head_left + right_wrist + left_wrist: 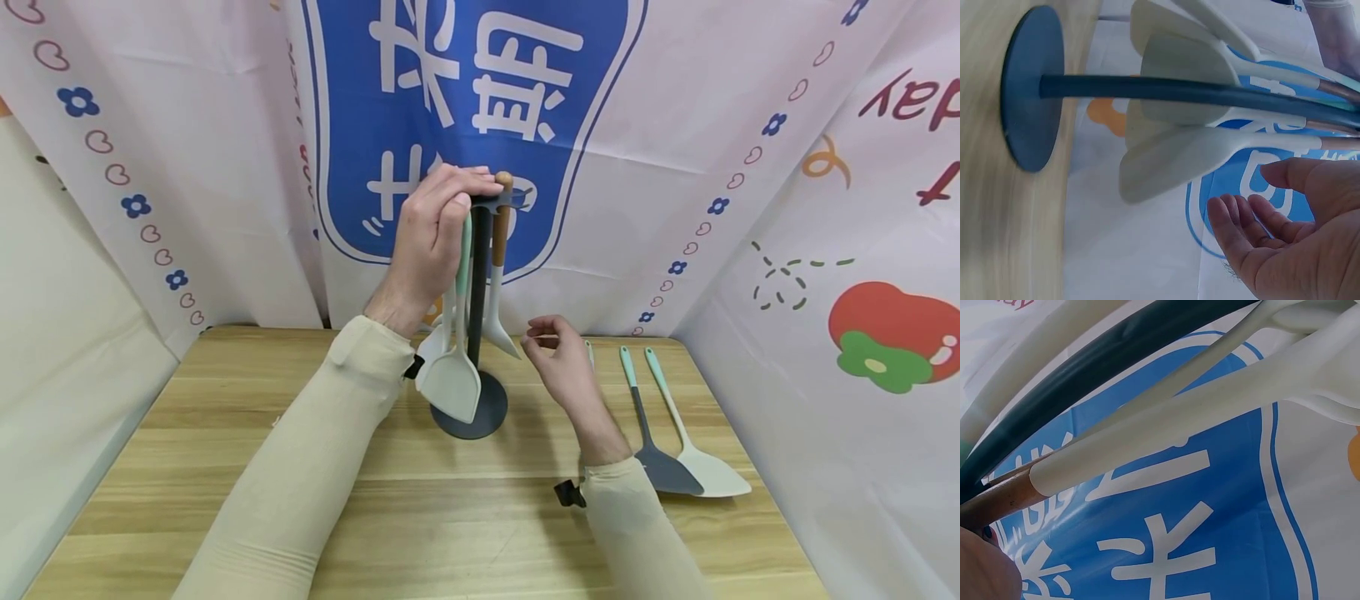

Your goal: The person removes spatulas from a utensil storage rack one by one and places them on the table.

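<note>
Gripping w/ left hand (pixel 431 225) the top of a dark utensil stand (pixel 477 283) w/ slim pole and round flat base, upright nr back-centre of the pale wood-grain table (pixel 450 517). W/ fingers bent over that top and thumb on near side; cannot tell if touching hung handles also. Hanging from same stand, among other light utensils: an off-white pointed turner (pixel 453 387) w/ mint handle, and a white-headed utensil (pixel 496 312) w/ brown handle. Holding nothing in right hand (pixel 561 358), half open, w/ fingers loosely curved and thumb apart, just beside the brown-handled one. Lying at table's right side, next to each other: a dark grey turner (pixel 666 472) and a white turner (pixel 712 473), both w/ mint handles.
</note>
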`<act>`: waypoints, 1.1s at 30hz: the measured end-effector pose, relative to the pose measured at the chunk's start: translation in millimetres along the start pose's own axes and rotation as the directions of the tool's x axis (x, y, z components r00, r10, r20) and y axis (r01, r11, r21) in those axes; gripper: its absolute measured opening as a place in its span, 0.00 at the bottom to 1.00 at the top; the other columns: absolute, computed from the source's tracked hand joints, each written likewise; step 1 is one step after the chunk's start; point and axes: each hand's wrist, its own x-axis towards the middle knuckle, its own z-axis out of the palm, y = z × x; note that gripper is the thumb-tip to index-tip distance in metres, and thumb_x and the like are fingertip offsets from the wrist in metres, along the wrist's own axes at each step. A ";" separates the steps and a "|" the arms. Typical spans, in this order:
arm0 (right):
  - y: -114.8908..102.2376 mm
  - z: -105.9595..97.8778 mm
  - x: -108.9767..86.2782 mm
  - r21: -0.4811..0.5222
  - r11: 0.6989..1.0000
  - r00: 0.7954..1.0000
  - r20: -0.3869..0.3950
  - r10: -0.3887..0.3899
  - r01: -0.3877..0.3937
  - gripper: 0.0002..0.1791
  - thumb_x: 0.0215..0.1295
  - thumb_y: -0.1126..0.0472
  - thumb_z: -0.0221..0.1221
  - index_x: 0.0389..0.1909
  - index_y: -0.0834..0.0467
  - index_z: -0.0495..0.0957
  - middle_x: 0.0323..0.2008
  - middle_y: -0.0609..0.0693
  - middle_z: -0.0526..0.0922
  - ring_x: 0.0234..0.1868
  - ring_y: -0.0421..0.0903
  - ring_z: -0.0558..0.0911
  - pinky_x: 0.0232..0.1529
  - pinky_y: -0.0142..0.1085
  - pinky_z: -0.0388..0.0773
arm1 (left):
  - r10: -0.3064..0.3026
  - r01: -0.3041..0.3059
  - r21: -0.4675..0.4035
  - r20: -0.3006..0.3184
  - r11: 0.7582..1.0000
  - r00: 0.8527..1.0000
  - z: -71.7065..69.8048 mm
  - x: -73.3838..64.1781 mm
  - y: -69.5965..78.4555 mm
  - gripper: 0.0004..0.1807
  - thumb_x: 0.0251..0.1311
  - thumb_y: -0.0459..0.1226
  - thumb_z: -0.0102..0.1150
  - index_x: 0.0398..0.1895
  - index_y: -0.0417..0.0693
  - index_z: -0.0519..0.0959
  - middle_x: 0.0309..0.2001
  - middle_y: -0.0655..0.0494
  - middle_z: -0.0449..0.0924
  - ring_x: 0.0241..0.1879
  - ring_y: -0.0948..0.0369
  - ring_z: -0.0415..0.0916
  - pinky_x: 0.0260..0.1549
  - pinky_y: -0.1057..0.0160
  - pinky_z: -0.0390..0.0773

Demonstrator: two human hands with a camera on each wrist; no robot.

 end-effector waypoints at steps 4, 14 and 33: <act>-7.6 7.0 1.9 0.027 1.000 1.000 -0.012 -0.010 0.010 0.21 0.83 0.62 0.66 0.70 0.64 0.83 0.65 0.64 0.90 0.69 0.65 0.91 0.70 0.58 0.91 | 0.004 -0.004 0.004 -0.003 1.000 1.000 0.4 -0.2 -0.1 0.30 0.86 0.41 0.39 0.60 0.40 0.94 0.64 0.41 0.93 0.73 0.46 0.87 0.83 0.55 0.80; -21.9 21.3 9.7 0.116 0.993 1.000 -0.007 -0.015 0.016 0.23 0.85 0.64 0.66 0.74 0.65 0.81 0.72 0.64 0.87 0.74 0.65 0.88 0.78 0.60 0.87 | 0.004 -0.005 -0.014 -0.013 1.000 1.000 0.0 -0.9 -0.7 0.30 0.87 0.41 0.39 0.60 0.41 0.94 0.64 0.41 0.92 0.72 0.47 0.87 0.81 0.55 0.81; -36.5 44.1 25.9 0.371 0.926 0.997 -0.026 -0.070 0.075 0.22 0.86 0.71 0.61 0.75 0.66 0.78 0.71 0.68 0.85 0.74 0.65 0.87 0.81 0.54 0.83 | 0.009 -0.009 -0.016 -0.011 1.000 1.000 1.6 -0.6 -1.7 0.30 0.87 0.42 0.39 0.60 0.41 0.94 0.64 0.41 0.92 0.73 0.47 0.87 0.81 0.54 0.81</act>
